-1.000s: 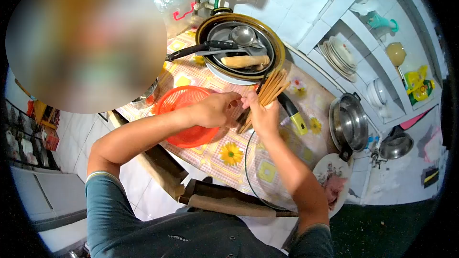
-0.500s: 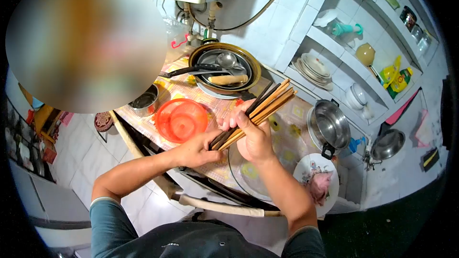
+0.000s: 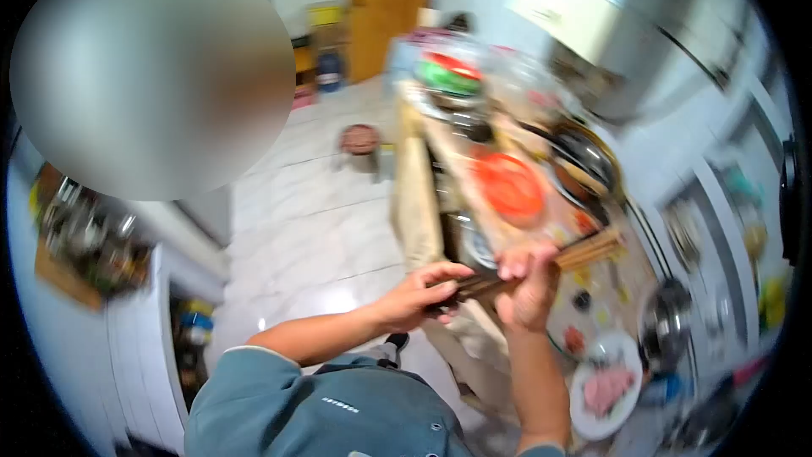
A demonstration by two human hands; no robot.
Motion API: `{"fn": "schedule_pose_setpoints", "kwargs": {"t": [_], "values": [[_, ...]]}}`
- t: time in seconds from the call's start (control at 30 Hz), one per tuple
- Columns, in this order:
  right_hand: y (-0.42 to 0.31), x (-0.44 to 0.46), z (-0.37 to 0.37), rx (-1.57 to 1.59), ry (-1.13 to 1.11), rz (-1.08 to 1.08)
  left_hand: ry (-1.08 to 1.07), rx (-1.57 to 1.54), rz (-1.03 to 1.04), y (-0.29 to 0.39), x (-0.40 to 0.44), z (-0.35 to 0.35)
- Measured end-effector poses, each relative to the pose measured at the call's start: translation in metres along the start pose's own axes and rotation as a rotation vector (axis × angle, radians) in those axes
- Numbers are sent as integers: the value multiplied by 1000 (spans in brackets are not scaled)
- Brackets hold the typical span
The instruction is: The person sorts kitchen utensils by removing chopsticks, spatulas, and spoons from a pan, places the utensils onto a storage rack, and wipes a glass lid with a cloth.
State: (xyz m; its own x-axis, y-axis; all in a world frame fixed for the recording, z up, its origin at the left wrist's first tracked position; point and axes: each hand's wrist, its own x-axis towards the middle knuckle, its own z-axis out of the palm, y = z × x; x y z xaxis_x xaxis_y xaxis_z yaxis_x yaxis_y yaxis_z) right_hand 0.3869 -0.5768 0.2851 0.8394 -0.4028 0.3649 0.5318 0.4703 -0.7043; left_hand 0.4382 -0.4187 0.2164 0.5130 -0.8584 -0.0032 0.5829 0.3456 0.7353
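Note:
A bundle of chopsticks [image 3: 592,250], some dark and some light brown, lies across both my hands. My right hand [image 3: 526,292] is wrapped round its middle, and the light ends stick out to the right over the table. At the bundle's other end, my left hand [image 3: 414,296] closes thumb and fingers on the dark ends, beyond the table's front edge. Just past my hands on the table is a red plastic basket [image 3: 510,190]. The view is smeared by motion, so single sticks are hard to tell apart.
On the cloth-covered table stand a wide pan with cookware [image 3: 584,161] and a white plate with pink meat [image 3: 606,389]. To the right is a steel pot [image 3: 666,322]. A small stool [image 3: 360,140] stands on the tiled floor; a shelf with jars [image 3: 85,228] is at left.
My view has swung left, so the table appears further right and more floor shows. Both hands still hold the chopsticks, now nearer the table's front edge.

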Motion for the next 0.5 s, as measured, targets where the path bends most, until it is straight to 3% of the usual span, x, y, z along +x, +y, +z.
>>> {"fn": "schedule_pose_setpoints", "kwargs": {"t": [0.1, 0.17, 0.23, 0.3, 0.37, 0.5], "values": [[50, -16, 35, -125, 42, -44, 381, -150, 151, -8, -48, -18], [85, -33, 66, -141, 54, 16, 470, -173, 265, -10, -80, -42], [105, -50, 95, -89, -9, 91, 658, -187, 243, -2, -111, -47], [125, -67, 132, 25, -13, 256, 714, -295, 215, 8, -149, -63], [153, -81, 157, 109, -163, 379, 769, -335, 232, 23, -190, -73], [214, -94, 206, 145, -339, 459, 790, -291, 267, 30, -259, -122]]}}
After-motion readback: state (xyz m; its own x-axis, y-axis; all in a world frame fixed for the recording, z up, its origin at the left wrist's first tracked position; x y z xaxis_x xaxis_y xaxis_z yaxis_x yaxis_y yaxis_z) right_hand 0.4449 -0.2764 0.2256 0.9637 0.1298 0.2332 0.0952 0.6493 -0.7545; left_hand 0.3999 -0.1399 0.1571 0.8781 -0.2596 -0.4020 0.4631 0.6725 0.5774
